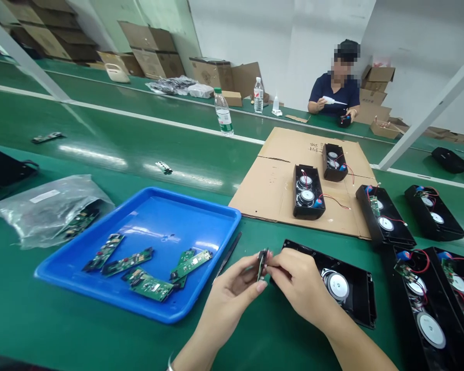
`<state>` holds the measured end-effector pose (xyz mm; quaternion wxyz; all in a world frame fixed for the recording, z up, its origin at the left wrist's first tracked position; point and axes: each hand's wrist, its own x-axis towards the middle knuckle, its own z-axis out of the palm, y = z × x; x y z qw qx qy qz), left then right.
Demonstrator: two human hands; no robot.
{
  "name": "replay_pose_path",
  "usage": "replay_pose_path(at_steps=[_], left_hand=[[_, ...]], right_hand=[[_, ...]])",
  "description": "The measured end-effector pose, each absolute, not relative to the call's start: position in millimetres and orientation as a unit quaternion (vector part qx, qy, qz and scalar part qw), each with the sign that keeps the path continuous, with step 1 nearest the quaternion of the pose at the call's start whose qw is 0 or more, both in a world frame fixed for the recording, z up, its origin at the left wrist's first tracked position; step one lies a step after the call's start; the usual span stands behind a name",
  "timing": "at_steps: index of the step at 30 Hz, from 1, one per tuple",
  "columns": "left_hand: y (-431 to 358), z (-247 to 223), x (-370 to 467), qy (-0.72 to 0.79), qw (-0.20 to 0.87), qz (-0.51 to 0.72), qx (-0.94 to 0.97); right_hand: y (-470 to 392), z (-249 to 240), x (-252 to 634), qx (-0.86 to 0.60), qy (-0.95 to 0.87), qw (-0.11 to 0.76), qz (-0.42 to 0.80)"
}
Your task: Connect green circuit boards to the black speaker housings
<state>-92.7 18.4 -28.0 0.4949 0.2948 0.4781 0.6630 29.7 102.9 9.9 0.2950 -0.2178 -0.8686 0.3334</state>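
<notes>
My left hand grips a small circuit board, held on edge between thumb and fingers. The fingertips of my right hand are pinched together at the board's right side; what they hold, if anything, is hidden. Under and behind my right hand lies an open black speaker box with a round silver-white speaker. Part of that box is covered by the hand. To the left, a blue tray holds several green circuit boards. A thin dark tool lies beside the tray's right edge.
Several speaker boxes with wires crowd the right side. Two more boxes rest on flat cardboard. A plastic bag of boards lies left. A water bottle stands farther back; a co-worker sits across.
</notes>
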Motion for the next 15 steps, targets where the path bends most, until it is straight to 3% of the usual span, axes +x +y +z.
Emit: replay_pose_path(at_steps=[3,7,12,15], left_hand=[[26.9,-22.3,-91.6,0.526,0.531,0.606,0.274],[29.0,-10.9,-93.6,0.580,0.503,0.559,0.314],[24.2,3.2,-96.7,0.666,0.444,0.462,0.382],[25.5,8.3,-90.2,0.651,0.476,0.429,0.408]], right_hand=[[112.4,15.7,42.2,-0.253,-0.880,0.242,0.322],[130.8,20.1,85.4,-0.347,-0.867,0.239,0.264],[134.8,5.2,119.5,-0.435,-0.870,0.128,0.194],[126.8,-7.3,108.2,-0.447,-0.882,0.055,0.139]])
